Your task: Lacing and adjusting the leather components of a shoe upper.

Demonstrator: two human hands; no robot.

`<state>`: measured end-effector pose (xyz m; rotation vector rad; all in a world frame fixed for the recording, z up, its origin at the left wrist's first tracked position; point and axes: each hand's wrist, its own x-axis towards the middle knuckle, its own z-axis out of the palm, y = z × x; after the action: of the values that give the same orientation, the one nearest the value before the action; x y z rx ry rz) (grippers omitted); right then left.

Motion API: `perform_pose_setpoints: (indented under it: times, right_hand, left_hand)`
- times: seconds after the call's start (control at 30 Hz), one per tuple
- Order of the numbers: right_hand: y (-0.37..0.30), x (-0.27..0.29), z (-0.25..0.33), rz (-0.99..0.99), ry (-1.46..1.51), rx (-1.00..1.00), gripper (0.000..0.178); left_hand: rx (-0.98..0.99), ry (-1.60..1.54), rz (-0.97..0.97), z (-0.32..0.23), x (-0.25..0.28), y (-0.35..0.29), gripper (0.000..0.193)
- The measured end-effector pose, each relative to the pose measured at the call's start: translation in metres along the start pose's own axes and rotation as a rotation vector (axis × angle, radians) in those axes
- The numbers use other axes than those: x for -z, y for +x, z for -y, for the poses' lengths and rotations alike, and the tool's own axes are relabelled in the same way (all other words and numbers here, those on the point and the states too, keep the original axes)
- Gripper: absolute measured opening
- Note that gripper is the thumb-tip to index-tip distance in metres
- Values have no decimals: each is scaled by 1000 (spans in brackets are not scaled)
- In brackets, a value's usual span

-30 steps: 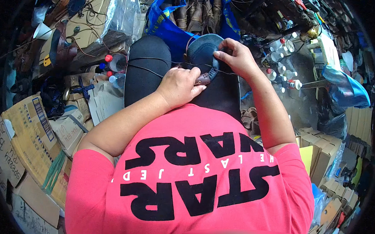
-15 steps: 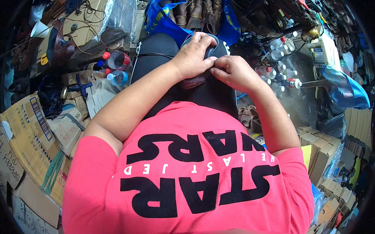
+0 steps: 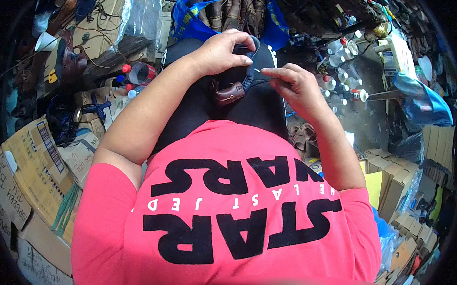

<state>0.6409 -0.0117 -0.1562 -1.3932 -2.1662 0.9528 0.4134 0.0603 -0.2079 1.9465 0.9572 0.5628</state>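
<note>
from here i see the brown leather shoe on the person's black-covered lap. the left hand grasps its far end, fingers curled over. just right of the shoe, the right hand pinches something thin and pale, too small to make out. beyond the shoe sits a blue bag.

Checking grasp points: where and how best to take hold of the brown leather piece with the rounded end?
Likely the rounded near end of the brown leather piece, pinched from the pink shirt side. That end points toward the shirt, uncovered; the left hand holds the far end, and the right hand is close to the right edge.
</note>
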Motion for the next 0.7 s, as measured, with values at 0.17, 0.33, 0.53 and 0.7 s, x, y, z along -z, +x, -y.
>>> perform_pose_setpoints:
  times: [0.17, 0.33, 0.53, 0.7]
  right_hand:
    - [11, -9, -3, 31, -21, 39, 23]
    - [16, -10, -6, 46, -74, 52, 23]
    - [18, -8, 4, 66, -148, 43, 21]
    - [22, -22, 4, -5, -205, 131, 15]
  left_hand:
    - [56, -253, 114, 3, 4, 6, 24]
    - [22, -118, 185, -9, 14, 3, 20]
    - [47, -137, 191, -4, 13, 1, 24]
    - [-8, -61, 177, 0, 10, 3, 25]
